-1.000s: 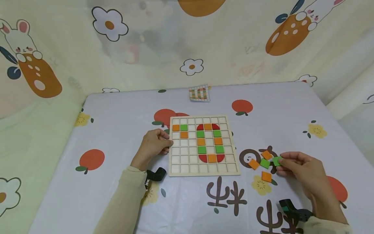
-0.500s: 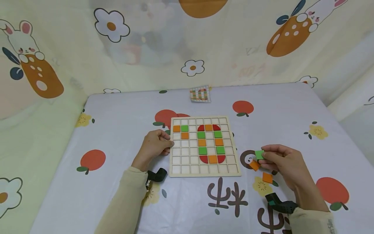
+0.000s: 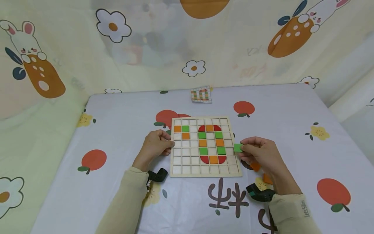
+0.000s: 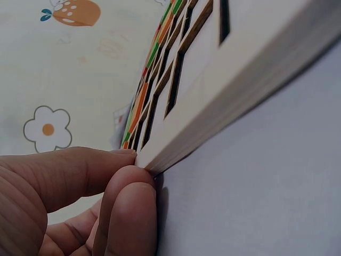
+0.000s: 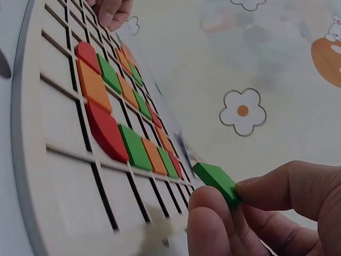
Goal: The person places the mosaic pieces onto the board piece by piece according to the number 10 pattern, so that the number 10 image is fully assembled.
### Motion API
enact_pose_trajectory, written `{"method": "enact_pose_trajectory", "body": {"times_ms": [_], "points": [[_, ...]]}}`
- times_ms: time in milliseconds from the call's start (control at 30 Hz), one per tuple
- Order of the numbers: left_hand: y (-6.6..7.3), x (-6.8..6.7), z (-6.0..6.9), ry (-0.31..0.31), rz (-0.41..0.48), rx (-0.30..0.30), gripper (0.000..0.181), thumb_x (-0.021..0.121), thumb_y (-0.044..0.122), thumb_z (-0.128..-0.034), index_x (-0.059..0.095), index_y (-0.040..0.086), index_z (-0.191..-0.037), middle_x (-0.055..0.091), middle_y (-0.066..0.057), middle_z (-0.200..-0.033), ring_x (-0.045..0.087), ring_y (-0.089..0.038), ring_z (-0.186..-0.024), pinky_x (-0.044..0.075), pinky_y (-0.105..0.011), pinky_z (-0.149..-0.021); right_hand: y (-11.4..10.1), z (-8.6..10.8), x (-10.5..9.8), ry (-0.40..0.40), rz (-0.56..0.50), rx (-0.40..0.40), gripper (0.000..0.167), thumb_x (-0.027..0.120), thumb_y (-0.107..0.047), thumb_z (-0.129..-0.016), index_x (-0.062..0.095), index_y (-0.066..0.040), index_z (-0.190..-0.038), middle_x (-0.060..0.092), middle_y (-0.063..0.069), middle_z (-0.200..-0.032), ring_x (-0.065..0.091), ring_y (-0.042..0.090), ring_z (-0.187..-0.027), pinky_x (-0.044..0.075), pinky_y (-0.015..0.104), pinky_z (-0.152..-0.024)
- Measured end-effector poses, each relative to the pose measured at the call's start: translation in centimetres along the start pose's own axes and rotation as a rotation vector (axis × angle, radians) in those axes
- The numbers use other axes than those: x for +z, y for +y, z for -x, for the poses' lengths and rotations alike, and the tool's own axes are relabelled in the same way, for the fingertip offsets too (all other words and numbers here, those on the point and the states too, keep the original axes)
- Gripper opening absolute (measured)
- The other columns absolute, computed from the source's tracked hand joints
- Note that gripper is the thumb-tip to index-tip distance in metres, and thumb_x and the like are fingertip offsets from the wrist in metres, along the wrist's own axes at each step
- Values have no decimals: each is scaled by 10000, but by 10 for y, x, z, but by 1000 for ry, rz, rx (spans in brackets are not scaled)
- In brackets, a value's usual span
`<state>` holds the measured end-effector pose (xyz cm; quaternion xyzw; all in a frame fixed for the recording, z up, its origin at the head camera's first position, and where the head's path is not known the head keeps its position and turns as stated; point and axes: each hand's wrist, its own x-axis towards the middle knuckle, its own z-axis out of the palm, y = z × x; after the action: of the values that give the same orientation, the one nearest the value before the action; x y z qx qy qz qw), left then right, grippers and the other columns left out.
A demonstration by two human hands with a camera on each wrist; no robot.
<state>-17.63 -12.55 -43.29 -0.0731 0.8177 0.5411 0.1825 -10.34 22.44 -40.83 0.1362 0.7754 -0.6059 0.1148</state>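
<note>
A pale wooden grid board [image 3: 186,161] lies on the table, with orange and green square tiles and red rounded ones in some cells. They form a tall ring right of centre and a small group at upper left. My left hand [image 3: 153,146] holds the board's left edge; in the left wrist view its fingertips [image 4: 133,205] meet the wooden rim [image 4: 229,101]. Just over the board's right edge, my right hand [image 3: 263,152] pinches a green square tile [image 5: 218,181] between thumb and finger, raised and tilted in the right wrist view.
Loose orange tiles [image 3: 267,178] lie right of the board, partly hidden by the right hand. Behind the board stands a small patterned card [image 3: 201,95], near the tablecloth's [image 3: 117,117] back edge. A printed curtain [image 3: 157,42] hangs beyond.
My right hand has carried the green tile leftward from the loose pile to the board's right edge. The left hand stays at the board's left side.
</note>
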Motion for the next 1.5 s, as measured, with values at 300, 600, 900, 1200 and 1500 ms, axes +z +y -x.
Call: {"method": "enact_pose_trajectory", "body": {"times_ms": [300, 600, 900, 1200, 1500], "points": [[-1, -1, 0, -2, -2, 7, 195, 794, 53, -903, 656, 13, -1034, 668, -95, -755, 639, -130, -548, 578, -229, -541, -17, -20, 34, -58, -30, 6, 315, 686, -118, -999, 634, 94, -1227, 743, 79, -896, 755, 164, -739, 636, 279, -704], [-2, -1, -2, -11, 7, 8, 196, 795, 52, -899, 654, 13, -1030, 661, -94, -741, 637, -133, -543, 581, -237, -541, -28, -37, 62, -123, -31, 17, 301, 717, -139, -978, 663, 73, -1186, 746, 88, -856, 741, 167, -711, 635, 272, -694], [-4, 0, -3, -7, 9, 23, 196, 796, 54, -898, 653, 16, -1027, 655, -88, -763, 643, -130, -544, 583, -235, -543, -37, -48, 91, -180, -4, 24, 247, 702, -108, -978, 680, 57, -1160, 734, 91, -791, 715, 155, -666, 627, 264, -646], [-5, -1, -3, -8, 5, 22, 202, 803, 65, -898, 658, 17, -1031, 661, -92, -769, 646, -132, -547, 585, -238, -545, -48, -54, 121, -205, 72, 29, 153, 727, -65, -956, 720, 22, -1082, 723, 133, -798, 681, 186, -625, 602, 259, -582], [-4, -2, -3, -12, 7, 18, 205, 807, 79, -898, 658, 26, -1029, 670, -94, -762, 647, -137, -556, 586, -237, -552, -52, -56, 136, -189, 130, 33, 91, 747, -85, -945, 745, -29, -1017, 722, 122, -812, 659, 188, -621, 567, 249, -543]]}}
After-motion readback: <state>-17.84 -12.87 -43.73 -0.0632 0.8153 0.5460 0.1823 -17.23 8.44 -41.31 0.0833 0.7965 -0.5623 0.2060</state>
